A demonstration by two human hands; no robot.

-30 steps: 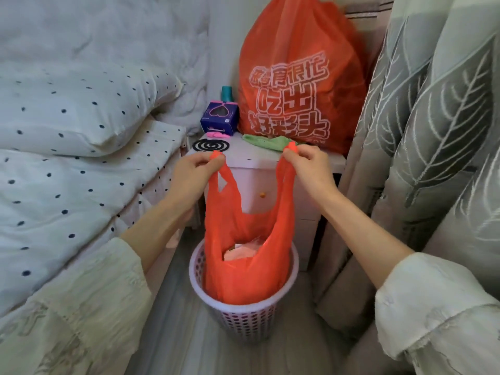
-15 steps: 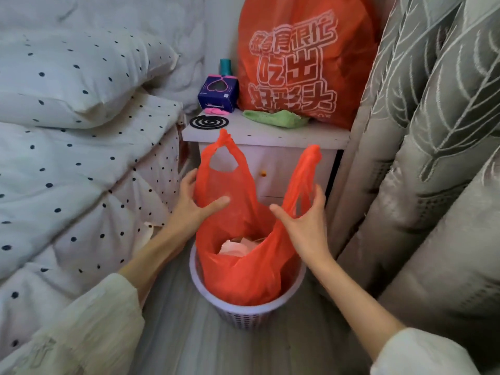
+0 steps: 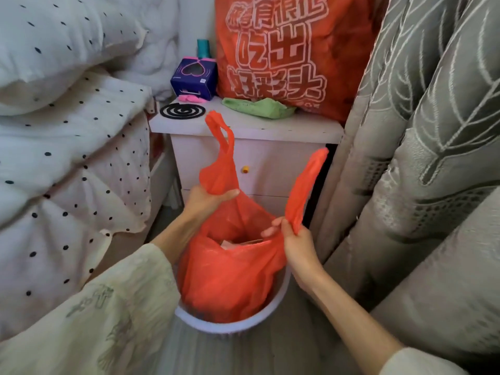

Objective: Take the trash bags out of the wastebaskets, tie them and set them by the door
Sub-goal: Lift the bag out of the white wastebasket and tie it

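On the far left I saw the bed, with a dotted pillow on top of a dotted quilt. Just beside it stood the white nightstand. On its top, from left to right, lay a black spiral coil, a purple box with a teal bottle behind it, a green cloth, and a big orange printed bag leaning in the corner.

In front of the nightstand, on the floor, the white wastebasket stood with the orange trash bag seated inside it, its mouth open and some pale rubbish visible within. My left hand gripped the bag at the base of its left handle, thumb laid across the gathered plastic and fingers curled behind it; that handle loop stood upright above the hand. My right hand pinched the base of the right handle between thumb and fingers, and that handle rose as a flattened strip, tilted toward the right. Both hands were at the bag's rim, above the basket, with cream sleeves showing on both forearms.

On the right hung a grey curtain with a leaf pattern, close beside the basket and nightstand.
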